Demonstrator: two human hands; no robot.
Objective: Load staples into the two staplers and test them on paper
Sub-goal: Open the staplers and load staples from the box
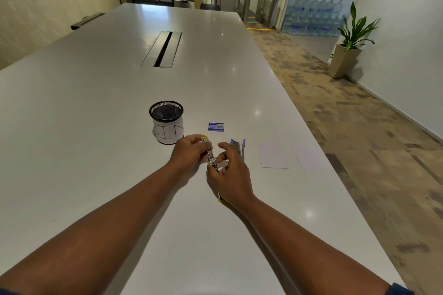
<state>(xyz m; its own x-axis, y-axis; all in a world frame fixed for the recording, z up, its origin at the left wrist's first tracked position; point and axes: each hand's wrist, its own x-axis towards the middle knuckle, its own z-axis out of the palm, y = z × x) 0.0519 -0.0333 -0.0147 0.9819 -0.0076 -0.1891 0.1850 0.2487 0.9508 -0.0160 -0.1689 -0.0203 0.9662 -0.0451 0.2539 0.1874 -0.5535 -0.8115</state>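
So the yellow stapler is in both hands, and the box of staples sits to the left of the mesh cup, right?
Not quite. In the head view the box of staples sits to the right of the mesh cup, not left. The yellow stapler is indeed in both hands.

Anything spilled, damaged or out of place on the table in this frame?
Nothing stands out. The yellow stapler is hinged open in both hands for loading, the blue stapler lies open behind the right hand, the staple box looks closed, and the two paper sheets lie flat. No loose staples visible.
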